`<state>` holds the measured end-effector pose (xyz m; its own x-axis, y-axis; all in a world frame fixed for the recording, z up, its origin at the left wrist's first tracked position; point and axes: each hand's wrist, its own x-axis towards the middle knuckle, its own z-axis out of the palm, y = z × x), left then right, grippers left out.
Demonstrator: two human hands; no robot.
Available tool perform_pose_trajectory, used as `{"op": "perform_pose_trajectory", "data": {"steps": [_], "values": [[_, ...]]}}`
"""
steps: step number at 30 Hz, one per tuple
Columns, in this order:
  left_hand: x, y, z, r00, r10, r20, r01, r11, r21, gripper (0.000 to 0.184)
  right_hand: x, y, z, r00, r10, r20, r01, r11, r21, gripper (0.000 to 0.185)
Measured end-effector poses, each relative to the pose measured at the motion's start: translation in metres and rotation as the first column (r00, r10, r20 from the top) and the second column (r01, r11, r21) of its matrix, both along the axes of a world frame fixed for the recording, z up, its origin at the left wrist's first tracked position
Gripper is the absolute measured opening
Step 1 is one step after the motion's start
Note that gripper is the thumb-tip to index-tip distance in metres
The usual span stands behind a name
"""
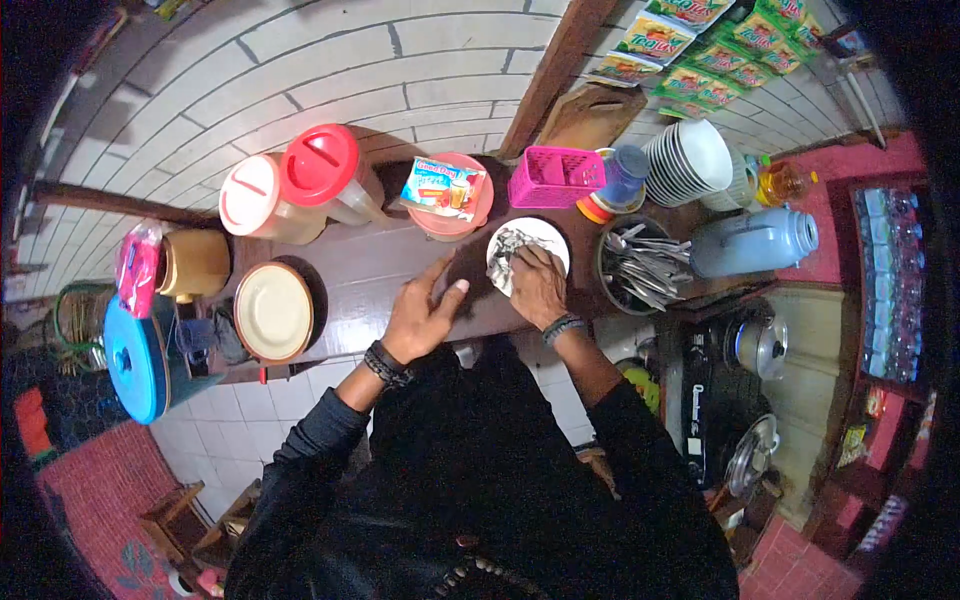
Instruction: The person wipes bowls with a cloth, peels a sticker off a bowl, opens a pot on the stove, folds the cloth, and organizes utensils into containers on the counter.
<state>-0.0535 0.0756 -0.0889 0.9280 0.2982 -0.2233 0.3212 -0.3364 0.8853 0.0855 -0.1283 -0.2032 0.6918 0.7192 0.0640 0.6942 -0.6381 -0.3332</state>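
Observation:
On the brown wooden table, my right hand (538, 287) presses a crumpled grey-and-white cloth (508, 250) onto a white plate (556, 240). Its fingers are bent over the cloth and partly hide it. Just left of the plate, my left hand (425, 312) is held over the table with thumb and fingers apart, holding nothing. Behind the hands stands a pink container (449, 232) with a Good Day packet (446, 188) on top. A pink plastic basket (556, 180) is behind the plate.
Right of the plate is a bowl of cutlery (645, 268), with stacked white bowls (690, 160) and a grey-blue jug (750, 243) beyond. At left are a stack of cream plates (273, 312), two lidded pitchers (322, 170) and a blue-lidded bucket (135, 355). A stove (705, 400) stands lower right.

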Motion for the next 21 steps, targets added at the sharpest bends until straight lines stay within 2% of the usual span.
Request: {"op": "perform_pose_trajectory", "data": {"steps": [1, 2, 3, 4, 5, 7, 8, 10, 14, 15, 16, 18, 19, 20, 21], "values": [[0.004, -0.001, 0.0, 0.999, -0.048, -0.023, 0.047, 0.999, -0.023, 0.063, -0.001, 0.001, 0.001, 1.0, -0.015, -0.001, 0.015, 1.0, -0.008, 0.028], [0.008, 0.0, -0.008, 0.998, -0.06, -0.022, 0.059, 0.998, -0.03, 0.063, -0.002, 0.001, 0.005, 0.998, -0.022, 0.06, 0.022, 1.0, -0.007, 0.032], [0.011, -0.002, -0.02, 0.991, -0.133, 0.031, 0.132, 0.99, 0.04, 0.067, -0.004, 0.0, 0.009, 0.993, -0.026, 0.116, 0.027, 1.0, -0.006, 0.037], [0.013, -0.003, -0.028, 0.975, -0.209, 0.077, 0.199, 0.973, 0.113, 0.071, -0.007, -0.002, 0.013, 0.993, -0.035, 0.11, 0.037, 0.999, -0.013, 0.037], [0.016, -0.003, -0.025, 0.958, -0.284, 0.049, 0.278, 0.955, 0.098, 0.079, -0.009, -0.003, 0.017, 0.996, -0.009, 0.093, 0.013, 0.999, -0.039, 0.042], [0.024, -0.008, -0.027, 0.948, -0.317, 0.026, 0.311, 0.942, 0.127, 0.082, -0.007, -0.009, 0.004, 0.994, 0.049, 0.094, -0.041, 0.995, -0.086, 0.059], [0.028, -0.011, -0.029, 0.94, -0.34, 0.004, 0.336, 0.929, 0.156, 0.086, -0.005, -0.012, 0.006, 0.994, 0.049, 0.093, -0.041, 0.996, -0.084, 0.059], [0.037, -0.015, -0.036, 0.939, -0.341, 0.036, 0.331, 0.93, 0.161, 0.089, 0.001, -0.021, 0.01, 0.986, 0.164, -0.024, -0.163, 0.986, 0.044, 0.064], [0.051, -0.031, -0.051, 0.961, -0.272, 0.05, 0.26, 0.949, 0.178, 0.093, 0.014, -0.039, 0.002, 0.932, 0.279, -0.233, -0.278, 0.96, 0.036, 0.069], [0.053, -0.034, -0.053, 0.972, -0.227, 0.055, 0.221, 0.97, 0.1, 0.09, 0.022, -0.04, 0.0, 0.9, 0.363, -0.241, -0.317, 0.925, 0.208, 0.059], [0.054, -0.037, -0.055, 0.974, -0.221, 0.049, 0.215, 0.971, 0.109, 0.09, 0.025, -0.046, 0.0, 0.896, 0.372, -0.241, -0.323, 0.921, 0.219, 0.059], [0.055, -0.042, -0.055, 0.989, -0.14, 0.054, 0.133, 0.984, 0.12, 0.088, 0.028, -0.052, 0.022, 0.782, 0.206, -0.589, -0.079, 0.969, 0.234, 0.047], [0.053, -0.043, -0.062, 0.989, -0.135, 0.056, 0.125, 0.981, 0.15, 0.087, 0.031, -0.054, 0.037, 0.783, 0.139, -0.607, 0.013, 0.971, 0.24, 0.039], [0.053, -0.045, -0.062, 0.99, -0.128, 0.05, 0.119, 0.981, 0.156, 0.087, 0.034, -0.053, 0.042, 0.853, 0.092, -0.514, 0.088, 0.945, 0.316, 0.038], [0.053, -0.048, -0.062, 0.99, -0.121, 0.068, 0.11, 0.984, 0.138, 0.089, 0.037, -0.054, 0.048, 0.857, 0.033, -0.515, 0.194, 0.904, 0.38, 0.037]]}}
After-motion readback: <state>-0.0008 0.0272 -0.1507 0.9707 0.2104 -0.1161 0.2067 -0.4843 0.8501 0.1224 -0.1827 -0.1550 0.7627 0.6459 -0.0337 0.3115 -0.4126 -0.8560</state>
